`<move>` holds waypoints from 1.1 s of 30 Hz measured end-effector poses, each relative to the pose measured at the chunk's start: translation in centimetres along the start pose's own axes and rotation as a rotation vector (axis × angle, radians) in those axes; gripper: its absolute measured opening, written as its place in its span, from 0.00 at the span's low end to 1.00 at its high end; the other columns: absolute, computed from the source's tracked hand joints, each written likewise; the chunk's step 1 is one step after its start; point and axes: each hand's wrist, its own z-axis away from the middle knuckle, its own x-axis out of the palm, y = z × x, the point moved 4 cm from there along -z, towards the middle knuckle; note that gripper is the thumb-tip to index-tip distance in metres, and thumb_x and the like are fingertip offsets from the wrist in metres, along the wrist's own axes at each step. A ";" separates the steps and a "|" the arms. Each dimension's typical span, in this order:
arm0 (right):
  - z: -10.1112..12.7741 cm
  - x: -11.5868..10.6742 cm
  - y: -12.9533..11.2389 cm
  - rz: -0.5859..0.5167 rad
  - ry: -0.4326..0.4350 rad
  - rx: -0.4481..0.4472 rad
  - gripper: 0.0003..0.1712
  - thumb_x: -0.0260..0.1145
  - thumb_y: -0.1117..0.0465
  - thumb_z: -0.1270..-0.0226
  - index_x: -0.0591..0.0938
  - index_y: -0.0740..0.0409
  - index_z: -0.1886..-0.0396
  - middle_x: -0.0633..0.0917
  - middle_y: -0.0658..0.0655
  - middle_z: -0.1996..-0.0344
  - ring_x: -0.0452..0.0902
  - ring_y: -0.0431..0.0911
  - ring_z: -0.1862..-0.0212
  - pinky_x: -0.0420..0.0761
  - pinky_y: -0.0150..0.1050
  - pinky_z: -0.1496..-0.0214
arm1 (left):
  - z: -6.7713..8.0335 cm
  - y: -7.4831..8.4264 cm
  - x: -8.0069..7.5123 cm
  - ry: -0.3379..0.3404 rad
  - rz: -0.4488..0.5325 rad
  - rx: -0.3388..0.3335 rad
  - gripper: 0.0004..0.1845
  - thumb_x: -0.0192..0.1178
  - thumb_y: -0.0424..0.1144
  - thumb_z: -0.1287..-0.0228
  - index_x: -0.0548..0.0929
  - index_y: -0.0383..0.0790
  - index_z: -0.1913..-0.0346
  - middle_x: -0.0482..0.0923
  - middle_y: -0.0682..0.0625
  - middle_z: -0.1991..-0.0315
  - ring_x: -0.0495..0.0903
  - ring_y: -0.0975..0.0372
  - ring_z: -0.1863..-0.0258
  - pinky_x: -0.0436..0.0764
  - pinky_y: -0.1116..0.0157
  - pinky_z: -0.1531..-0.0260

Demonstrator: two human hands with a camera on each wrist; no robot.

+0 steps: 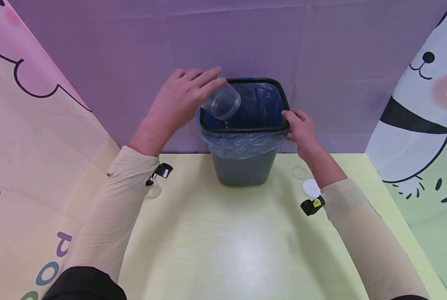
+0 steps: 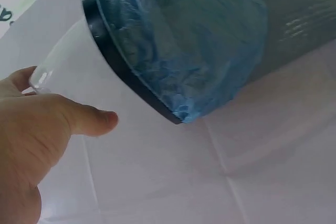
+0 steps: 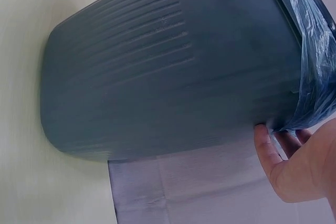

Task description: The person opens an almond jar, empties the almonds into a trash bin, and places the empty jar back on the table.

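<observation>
A dark grey waste bin (image 1: 242, 168) with a blue plastic liner (image 1: 260, 104) stands at the back of the yellow table. My left hand (image 1: 191, 91) grips a clear plastic jar (image 1: 223, 104), tilted with its open mouth down over the bin's left rim. My right hand (image 1: 300, 127) holds the bin's right rim, thumb on top and fingers outside. The left wrist view has my thumb (image 2: 84, 119), the jar's faint edge (image 2: 44, 74) and the lined rim (image 2: 121, 66). Seen from the right wrist, my fingers (image 3: 273, 150) lie against the ribbed bin wall (image 3: 168, 72), just below the liner's edge.
A white round lid (image 1: 310, 187) and a clear disc (image 1: 299, 173) lie on the table near my right wrist. Another clear disc (image 1: 153, 191) sits under my left forearm. Printed cloth backdrops close in the left, back and right sides.
</observation>
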 end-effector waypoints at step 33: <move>0.1 0.4 0.3 -0.006 -0.009 -0.023 0.33 0.57 0.42 0.31 0.70 0.59 0.35 0.70 0.61 0.37 0.68 0.57 0.39 0.69 0.52 0.36 | 4.0 -2.0 -0.9 0.275 -0.063 -0.215 0.31 0.64 0.32 0.53 0.66 0.38 0.43 0.71 0.44 0.37 0.73 0.48 0.45 0.68 0.49 0.55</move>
